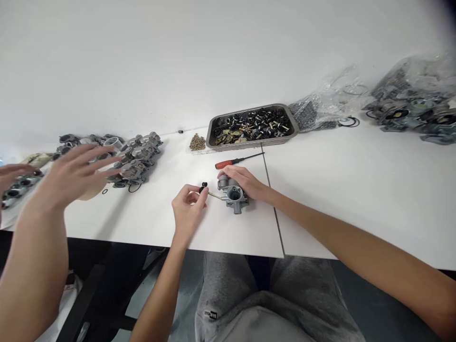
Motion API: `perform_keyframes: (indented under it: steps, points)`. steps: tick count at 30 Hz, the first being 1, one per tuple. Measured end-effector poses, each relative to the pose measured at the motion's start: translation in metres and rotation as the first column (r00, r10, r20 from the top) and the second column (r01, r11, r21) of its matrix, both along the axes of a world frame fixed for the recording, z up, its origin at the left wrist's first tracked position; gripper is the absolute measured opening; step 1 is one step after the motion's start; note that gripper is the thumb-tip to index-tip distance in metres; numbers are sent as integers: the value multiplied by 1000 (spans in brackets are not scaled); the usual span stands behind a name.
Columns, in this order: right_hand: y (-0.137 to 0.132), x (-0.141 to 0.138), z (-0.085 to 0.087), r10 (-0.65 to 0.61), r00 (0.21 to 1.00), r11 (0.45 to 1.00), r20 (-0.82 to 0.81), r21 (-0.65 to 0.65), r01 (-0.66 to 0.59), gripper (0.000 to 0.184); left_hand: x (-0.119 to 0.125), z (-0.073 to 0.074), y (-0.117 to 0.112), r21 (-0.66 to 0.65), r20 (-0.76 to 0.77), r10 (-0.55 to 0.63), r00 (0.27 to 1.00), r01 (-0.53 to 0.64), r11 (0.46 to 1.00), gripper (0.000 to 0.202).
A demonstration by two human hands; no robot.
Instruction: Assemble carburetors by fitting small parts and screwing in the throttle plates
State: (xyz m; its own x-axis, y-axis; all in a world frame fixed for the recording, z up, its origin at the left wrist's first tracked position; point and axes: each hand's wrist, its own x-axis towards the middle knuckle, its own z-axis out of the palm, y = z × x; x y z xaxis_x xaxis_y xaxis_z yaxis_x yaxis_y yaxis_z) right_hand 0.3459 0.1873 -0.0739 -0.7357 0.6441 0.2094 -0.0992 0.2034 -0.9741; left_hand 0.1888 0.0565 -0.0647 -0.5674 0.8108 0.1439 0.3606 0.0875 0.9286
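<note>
My right hand [244, 183] rests curled over a small grey metal carburetor [233, 194] standing on the white table [356, 190], gripping its back. My left hand [187, 204] pinches a thin brass screw with a black knob [204, 187], its tip pointing at the carburetor's left side. A red-handled screwdriver [235, 161] lies just behind the carburetor.
A metal tray [292, 135] of small black and brass parts stands behind, with a pile of brass bits [197, 142] at its left. A row of grey carburetors [135, 159] lies at left, where another person's hands [71, 173] hover. Plastic bags and more carburetors [413, 111] sit far right.
</note>
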Motion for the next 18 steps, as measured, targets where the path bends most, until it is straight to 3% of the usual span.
perform_keyframes:
  steps: [9, 14, 18]
  points:
    - [-11, -1, 0, -169, 986, 985, 6, -42, 169, 42, 27, 4, -11, -78, 3, 104, 995, -104, 992, 34]
    - [-13, 0, 0, -171, 985, 984, -20, -61, 169, 41, 65, -4, -21, -74, -99, 16, 995, -24, 997, 28]
    - [-10, -1, -3, -131, 991, 989, -27, -73, 129, 43, 67, -6, -26, -59, -8, -5, 1000, 5, 998, 28]
